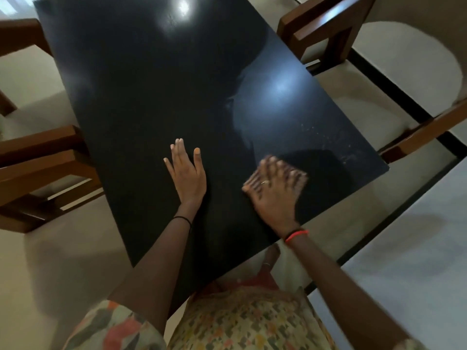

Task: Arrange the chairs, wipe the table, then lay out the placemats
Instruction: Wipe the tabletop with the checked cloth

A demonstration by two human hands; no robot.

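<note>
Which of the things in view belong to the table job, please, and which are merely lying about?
Job: table; chairs, left and right; left hand flat on the table; right hand, blurred.
Lying about: nothing loose; only the floor. No placemats or cloth visible.

A home dining room: both hands rest on a glossy black dining table (151, 84), wooden-framed chairs with cream cushions left (38, 157) and right (379, 79) of them, pale tiled floor (417, 261) below.
</note>
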